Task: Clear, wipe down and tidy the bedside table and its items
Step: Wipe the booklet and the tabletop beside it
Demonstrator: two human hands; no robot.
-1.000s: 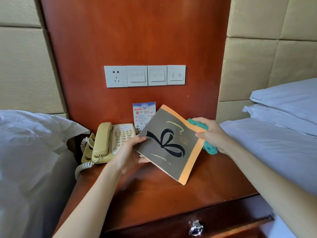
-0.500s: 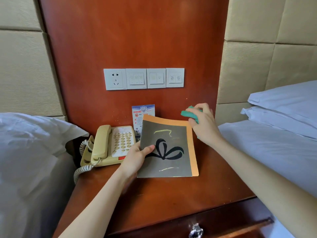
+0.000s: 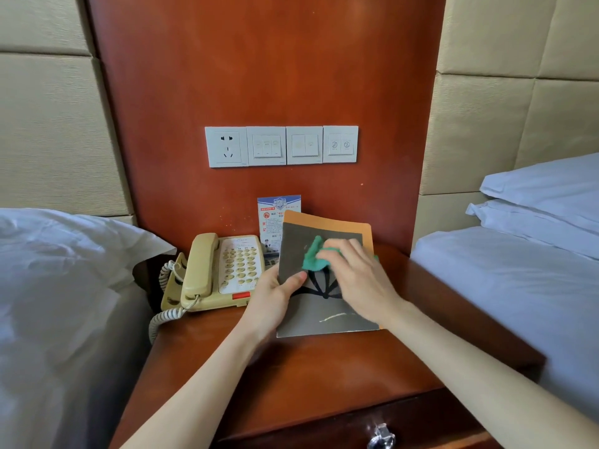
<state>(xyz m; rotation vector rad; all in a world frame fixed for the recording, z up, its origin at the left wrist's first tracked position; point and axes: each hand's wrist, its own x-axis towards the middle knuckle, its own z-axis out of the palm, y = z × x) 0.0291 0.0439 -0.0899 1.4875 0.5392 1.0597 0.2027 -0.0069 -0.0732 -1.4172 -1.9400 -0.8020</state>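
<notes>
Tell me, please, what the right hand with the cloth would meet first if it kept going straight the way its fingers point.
The right hand points up-left across the booklet. Past the booklet's top-left edge, it would probably first meet the leaflet against the wall, though depth is unclear.

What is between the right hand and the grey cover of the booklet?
In the head view, a green cloth lies between the right hand and the booklet. The hand presses the cloth on the cover while the left hand holds the booklet's edge.
</notes>
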